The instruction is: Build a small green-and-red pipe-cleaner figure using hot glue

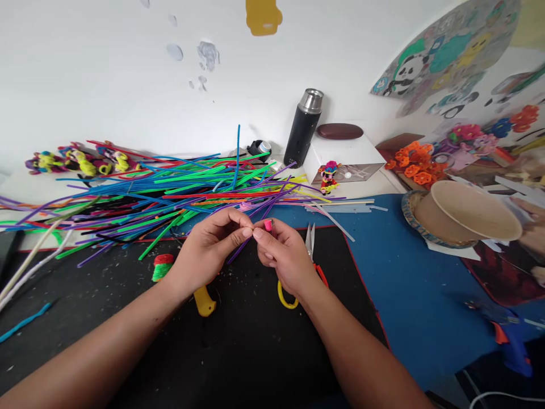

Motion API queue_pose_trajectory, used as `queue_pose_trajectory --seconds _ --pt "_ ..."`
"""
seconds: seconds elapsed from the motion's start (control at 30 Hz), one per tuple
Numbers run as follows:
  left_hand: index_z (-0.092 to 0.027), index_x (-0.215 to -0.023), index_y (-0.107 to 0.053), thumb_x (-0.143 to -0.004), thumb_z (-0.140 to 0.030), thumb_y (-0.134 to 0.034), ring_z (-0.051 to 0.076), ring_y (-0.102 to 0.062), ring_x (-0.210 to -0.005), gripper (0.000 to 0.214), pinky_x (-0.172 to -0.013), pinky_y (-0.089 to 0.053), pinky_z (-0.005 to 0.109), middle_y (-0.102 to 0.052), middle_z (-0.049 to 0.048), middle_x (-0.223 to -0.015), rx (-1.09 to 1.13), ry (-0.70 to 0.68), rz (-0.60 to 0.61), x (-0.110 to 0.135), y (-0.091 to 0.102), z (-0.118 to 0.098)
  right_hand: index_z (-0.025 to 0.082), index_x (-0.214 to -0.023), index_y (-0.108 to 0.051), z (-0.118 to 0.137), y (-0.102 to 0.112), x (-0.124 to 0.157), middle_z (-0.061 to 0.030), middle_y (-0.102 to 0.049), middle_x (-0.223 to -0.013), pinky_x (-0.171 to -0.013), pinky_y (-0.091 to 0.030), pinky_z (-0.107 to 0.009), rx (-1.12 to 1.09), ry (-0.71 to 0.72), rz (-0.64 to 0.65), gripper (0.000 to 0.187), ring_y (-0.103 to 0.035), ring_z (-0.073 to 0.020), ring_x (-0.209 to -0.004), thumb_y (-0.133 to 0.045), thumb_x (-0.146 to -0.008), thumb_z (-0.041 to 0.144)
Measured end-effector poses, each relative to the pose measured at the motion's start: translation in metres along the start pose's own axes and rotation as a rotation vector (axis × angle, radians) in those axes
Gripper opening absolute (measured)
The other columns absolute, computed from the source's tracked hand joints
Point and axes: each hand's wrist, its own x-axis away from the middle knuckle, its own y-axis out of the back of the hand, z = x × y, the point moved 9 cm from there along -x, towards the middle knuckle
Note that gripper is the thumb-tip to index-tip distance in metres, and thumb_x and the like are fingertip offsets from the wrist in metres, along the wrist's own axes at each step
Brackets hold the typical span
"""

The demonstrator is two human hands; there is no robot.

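Note:
My left hand [213, 247] and my right hand [284, 250] meet above the black mat [255, 352], thumb tips almost touching. Both are closed in a pinch. A small bright pink piece [268, 225] pokes out between the fingers of my right hand; the rest of it is hidden. What my left fingertips pinch is too small to make out. Under my right wrist lie scissors [288, 296] with yellow and orange handles, blades pointing away. A yellow-handled tool [205, 301] lies below my left hand, and a red and green fuzzy coil [162, 267] sits left of it.
Many coloured pipe cleaners [170, 184] spread across the back. Behind them stand a black thermos [303, 128], a white box [349, 150] and a small fuzzy figure [328, 177]. At right are a beige bowl [472, 210], a blue glue gun [513, 335] and another person's hand [532, 227].

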Motion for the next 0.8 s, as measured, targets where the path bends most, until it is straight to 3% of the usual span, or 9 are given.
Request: queue_pose_trajectory --seconds 0.33,0.8 --pt "-0.025 -0.092 -0.080 -0.091 -0.054 -0.091 0.026 -0.073 -0.093 0.031 -0.090 -0.062 0.040 -0.080 0.0054 -0.098 -0.087 0.027 -0.028 -0.003 0.012 -0.004 0.023 -0.086 -0.066 0.009 0.008 0.000 0.0110 -0.036 -0.061 -0.049 -0.020 -0.027 0.067 0.044 -0.017 0.044 -0.024 -0.0073 -0.050 -0.091 -0.087 0.059" --pt "-0.028 -0.097 -0.081 -0.101 -0.040 -0.075 0.026 -0.072 -0.088 0.014 -0.090 -0.061 0.044 -0.079 0.0041 -0.095 -0.343 -0.147 0.082 -0.002 0.006 -0.024 0.023 -0.084 -0.064 0.008 0.005 0.002 0.0112 -0.034 -0.060 -0.049 -0.019 -0.027 0.094 0.022 0.018 0.046 -0.023 -0.0071 -0.051 -0.091 -0.088 0.060"
